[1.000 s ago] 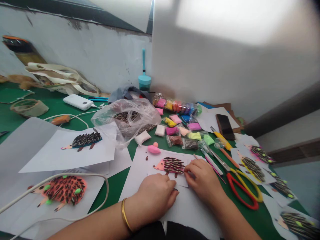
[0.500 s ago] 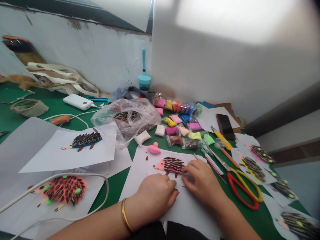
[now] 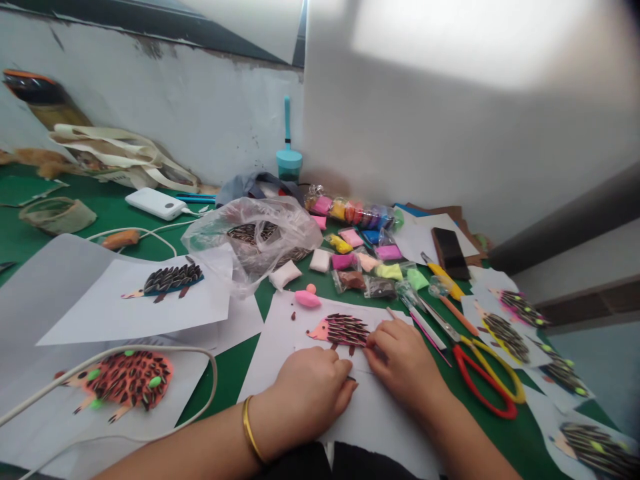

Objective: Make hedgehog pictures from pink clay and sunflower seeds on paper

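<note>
On a white sheet of paper (image 3: 270,337) lies a small hedgehog figure (image 3: 345,329) with a pink clay face, brown legs and a back covered in striped sunflower seeds. My right hand (image 3: 403,357) is at its rear end, thumb and fingertips drawn together against the edge; whatever they pinch is hidden. Just below the figure, my left hand (image 3: 313,387) rests curled on the paper. A dark tip that looks like a sunflower seed (image 3: 351,379) pokes out between its fingers. A pink clay lump (image 3: 307,299) and a small orange ball (image 3: 311,289) lie above the figure.
Scissors (image 3: 480,373), a yellow cutter (image 3: 444,277) and clay tools lie to the right, beside more seed hedgehogs (image 3: 505,337). Clay packets (image 3: 350,280) and a plastic bag of seeds (image 3: 255,233) stand behind. A white cable (image 3: 215,380) loops over papers at left.
My right hand's fingertips have drawn slightly closer together at the hedgehog's rear edge. My left hand has stayed in place.
</note>
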A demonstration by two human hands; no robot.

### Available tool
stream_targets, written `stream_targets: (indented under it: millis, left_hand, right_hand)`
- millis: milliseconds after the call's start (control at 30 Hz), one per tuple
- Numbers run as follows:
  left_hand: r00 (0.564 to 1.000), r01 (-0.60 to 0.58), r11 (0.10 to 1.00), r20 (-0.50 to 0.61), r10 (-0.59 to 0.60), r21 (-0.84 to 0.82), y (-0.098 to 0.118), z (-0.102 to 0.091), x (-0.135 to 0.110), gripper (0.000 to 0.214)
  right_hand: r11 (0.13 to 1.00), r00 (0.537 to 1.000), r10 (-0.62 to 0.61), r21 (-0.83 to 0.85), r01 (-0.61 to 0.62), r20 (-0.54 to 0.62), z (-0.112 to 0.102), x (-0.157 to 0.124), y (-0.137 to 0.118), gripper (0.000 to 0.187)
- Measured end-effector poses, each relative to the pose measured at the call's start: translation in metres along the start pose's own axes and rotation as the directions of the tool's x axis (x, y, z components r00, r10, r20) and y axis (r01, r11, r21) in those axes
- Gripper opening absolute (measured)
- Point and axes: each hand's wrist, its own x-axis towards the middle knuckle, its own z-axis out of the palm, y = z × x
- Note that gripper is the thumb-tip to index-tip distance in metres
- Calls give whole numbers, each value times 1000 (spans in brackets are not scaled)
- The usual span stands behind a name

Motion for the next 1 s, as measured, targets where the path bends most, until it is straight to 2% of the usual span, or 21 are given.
stream_targets:
  millis: [167,300,367,567,1000]
  left_hand:
    - [1000,-10,1000,-8,10,-9,0,1,1,21]
    - [1000,-6,1000,-6,6,-12,-1,2,0,23]
    - [1000,-9,1000,-3,9,-9,-1,2,0,23]
    - [1000,-14,1000,-6,14,-1,-1,1,0,21]
    - [1000,-2,1000,-5,2,1,0,2,0,21]
  right_hand:
    - [999,1000,4,37,-4,5,-5,0,4,8]
    - [987,989,-48,162,25,140,-13,-1,9,10]
    - [977,984,-65,210,30,164,-15,-1,11,10]
    - [993,999,34,111,-33,-11,-5,1,14,6]
    - [998,996,21,61,-15,-89,8,1,9,13]
